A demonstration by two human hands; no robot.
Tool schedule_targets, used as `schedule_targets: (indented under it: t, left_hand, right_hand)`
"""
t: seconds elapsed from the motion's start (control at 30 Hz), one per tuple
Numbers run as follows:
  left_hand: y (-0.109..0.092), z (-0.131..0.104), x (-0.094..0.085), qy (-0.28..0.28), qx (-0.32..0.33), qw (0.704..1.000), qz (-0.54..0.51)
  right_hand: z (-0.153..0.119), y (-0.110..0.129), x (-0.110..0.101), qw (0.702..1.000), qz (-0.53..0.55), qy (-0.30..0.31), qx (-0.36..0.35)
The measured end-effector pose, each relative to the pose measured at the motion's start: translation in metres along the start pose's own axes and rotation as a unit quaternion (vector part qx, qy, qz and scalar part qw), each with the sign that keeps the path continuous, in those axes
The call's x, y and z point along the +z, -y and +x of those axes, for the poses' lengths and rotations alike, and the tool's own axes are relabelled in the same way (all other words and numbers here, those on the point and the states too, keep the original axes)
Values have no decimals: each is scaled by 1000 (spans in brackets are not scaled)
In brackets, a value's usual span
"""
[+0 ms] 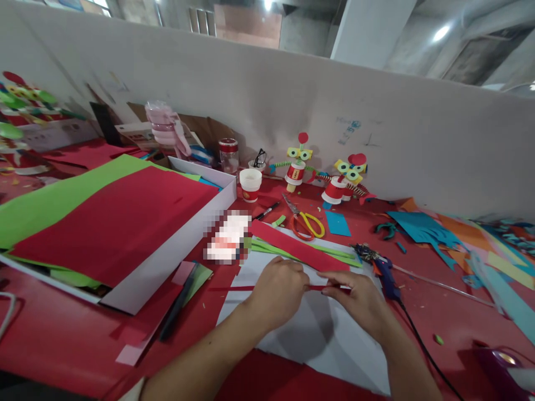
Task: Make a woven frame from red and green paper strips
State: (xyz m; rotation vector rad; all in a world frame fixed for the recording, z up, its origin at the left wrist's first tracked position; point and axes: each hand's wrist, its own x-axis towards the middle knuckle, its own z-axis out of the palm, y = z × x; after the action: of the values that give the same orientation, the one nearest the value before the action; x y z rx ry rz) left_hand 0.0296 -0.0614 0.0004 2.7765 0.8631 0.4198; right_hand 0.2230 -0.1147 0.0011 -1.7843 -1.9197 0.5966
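Observation:
A narrow red paper strip (316, 288) runs sideways over white paper (321, 345). My left hand (279, 289) is closed round it, and its end sticks out to the left. Close by on the right, my right hand (355, 295) pinches the same strip between thumb and fingers. Just beyond my hands lie a wider red paper piece (298, 245) and thin green strips (276, 249). Scissors with red and yellow handles (307, 223) rest behind them.
At left stands a white box (167, 259) holding red and green sheets. A glue gun (387, 275) with a cord lies at right. Behind are a paper cup (250, 186), a jar (228, 156) and paper-cup figures (295, 172). A black cutter (178, 306) lies left.

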Motion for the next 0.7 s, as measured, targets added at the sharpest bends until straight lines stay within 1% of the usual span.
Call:
schedule_targets:
  t: [0.07,0.13,0.2,0.27,0.37,0.47,0.57,0.63,0.7]
  left_hand:
    - [0,-1,2,-1,45,998,43]
    - [0,-2,4,-4,80,994,73]
    - [-2,-2,7,1,103,991,81]
    - [-3,-3,9,17,115,990,82]
    - [-5,-4,12,44,106,990,85]
    - [-6,-3,13,64,84,991,87]
    - [-7,-1,14,67,80,991,84]
    - [-7,0,16,67,73,991,86]
    - [-8,0,19,66,56,992,90]
  right_hand:
    - [-6,-4,-1,995,-96,-6,-26]
    - [-14,-7,-2,980,-189,-23,-56]
    - [-23,-10,-2,961,-255,-45,-95]
    - [-33,-13,0,945,-294,-63,-132]
    - [-43,-19,7,930,-325,-85,-147]
    - [-48,-23,13,922,-348,-118,-118]
    - [-48,-25,16,923,-346,-137,-98]
    - [-46,-26,15,927,-331,-147,-96]
    - [-46,-28,14,926,-322,-171,-99]
